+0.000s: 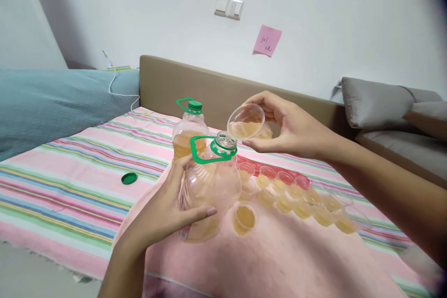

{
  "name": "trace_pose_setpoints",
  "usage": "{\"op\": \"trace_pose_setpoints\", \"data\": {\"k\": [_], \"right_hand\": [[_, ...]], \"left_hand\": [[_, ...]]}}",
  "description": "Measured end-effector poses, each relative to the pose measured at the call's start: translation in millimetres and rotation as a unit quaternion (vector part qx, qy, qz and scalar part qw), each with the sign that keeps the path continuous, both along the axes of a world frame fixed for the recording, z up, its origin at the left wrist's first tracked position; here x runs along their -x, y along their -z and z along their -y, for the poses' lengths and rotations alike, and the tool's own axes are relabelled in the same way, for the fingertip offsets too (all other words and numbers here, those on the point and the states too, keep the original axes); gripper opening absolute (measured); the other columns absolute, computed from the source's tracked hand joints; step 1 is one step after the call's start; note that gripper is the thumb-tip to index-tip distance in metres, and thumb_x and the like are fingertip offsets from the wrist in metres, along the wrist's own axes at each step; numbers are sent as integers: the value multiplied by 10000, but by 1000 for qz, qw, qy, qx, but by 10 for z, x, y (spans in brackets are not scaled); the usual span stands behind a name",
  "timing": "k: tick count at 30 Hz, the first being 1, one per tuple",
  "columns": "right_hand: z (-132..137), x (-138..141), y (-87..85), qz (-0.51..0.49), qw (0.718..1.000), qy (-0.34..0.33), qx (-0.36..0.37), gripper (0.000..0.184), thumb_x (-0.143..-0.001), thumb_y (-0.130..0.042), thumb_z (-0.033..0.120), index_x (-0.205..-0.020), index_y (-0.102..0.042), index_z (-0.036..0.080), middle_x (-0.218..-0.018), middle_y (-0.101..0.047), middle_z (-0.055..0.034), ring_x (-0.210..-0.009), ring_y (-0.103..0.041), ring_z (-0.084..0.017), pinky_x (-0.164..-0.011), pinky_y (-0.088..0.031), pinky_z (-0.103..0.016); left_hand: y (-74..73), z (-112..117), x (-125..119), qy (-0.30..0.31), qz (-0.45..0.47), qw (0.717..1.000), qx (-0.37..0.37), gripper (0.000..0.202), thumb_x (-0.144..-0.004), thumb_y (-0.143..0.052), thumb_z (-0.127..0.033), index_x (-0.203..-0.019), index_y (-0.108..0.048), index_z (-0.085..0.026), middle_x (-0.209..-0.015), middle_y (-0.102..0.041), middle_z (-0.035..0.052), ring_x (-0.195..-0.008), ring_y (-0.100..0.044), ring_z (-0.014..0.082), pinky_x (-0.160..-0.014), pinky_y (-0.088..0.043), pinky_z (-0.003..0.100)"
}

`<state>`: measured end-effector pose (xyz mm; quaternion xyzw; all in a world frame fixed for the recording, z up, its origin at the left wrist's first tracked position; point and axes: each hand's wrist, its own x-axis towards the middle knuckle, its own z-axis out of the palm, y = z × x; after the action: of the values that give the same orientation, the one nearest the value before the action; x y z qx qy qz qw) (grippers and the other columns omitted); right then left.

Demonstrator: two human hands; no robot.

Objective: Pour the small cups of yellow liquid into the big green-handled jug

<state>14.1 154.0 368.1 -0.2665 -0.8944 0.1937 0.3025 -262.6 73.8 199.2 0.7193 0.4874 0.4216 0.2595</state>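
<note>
My left hand point(174, 205) wraps round the side of a clear plastic jug point(218, 181) with a green handle ring and an uncapped mouth. Some yellowish liquid shows low inside it. My right hand point(279, 123) grips a clear plastic cup point(246, 121), tilted toward the jug's mouth, with pale yellow liquid at its lower side. The cup's rim is right at the jug's neck; whether they touch I cannot tell. One filled cup point(244, 218) stands beside the jug. Several more cups of the same liquid point(303, 205) stand in rows to the right.
Behind the open jug stands a second jug point(190, 132) with its green cap on. A loose green cap point(129, 178) lies on the striped sheet point(80, 181) at left. Red packaging point(279, 174) lies behind the cups. A pink cloth point(279, 260) spreads beneath them; grey cushions point(373, 102) are at right.
</note>
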Motion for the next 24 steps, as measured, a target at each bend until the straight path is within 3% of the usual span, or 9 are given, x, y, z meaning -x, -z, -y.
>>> {"op": "trace_pose_setpoints", "data": {"k": [7,16,24], "right_hand": [[39,30,-43,9,1000,3,-11,507,-797,-912,300,-1213,-625,263,-1244,-702,-35,-1136,-682,-308,-1030,-576,-466],[58,43,-85,29,999,12,-31,503,-808,-898,322,-1232,-634,260,-1242,-710,-34,-1127,-683,-312,-1028,-574,-461],[104,77,-148,50,997,18,-49,491,-807,-891,355,-1223,-654,248,-1210,-715,-39,-1088,-684,-304,-938,-581,-424]], "left_hand": [[-22,2,-11,3,3,1000,-1,899,-830,-851,-622,-1534,-316,-458,-1653,-413,22,-1564,-355,365,-1286,-327,665],[-12,-1,-8,2,8,1000,-1,916,-816,-857,-631,-1537,-326,-438,-1642,-424,27,-1557,-365,371,-1293,-324,653],[-20,1,-19,1,6,1000,0,914,-819,-855,-625,-1539,-331,-420,-1636,-433,42,-1551,-376,384,-1283,-343,648]]}}
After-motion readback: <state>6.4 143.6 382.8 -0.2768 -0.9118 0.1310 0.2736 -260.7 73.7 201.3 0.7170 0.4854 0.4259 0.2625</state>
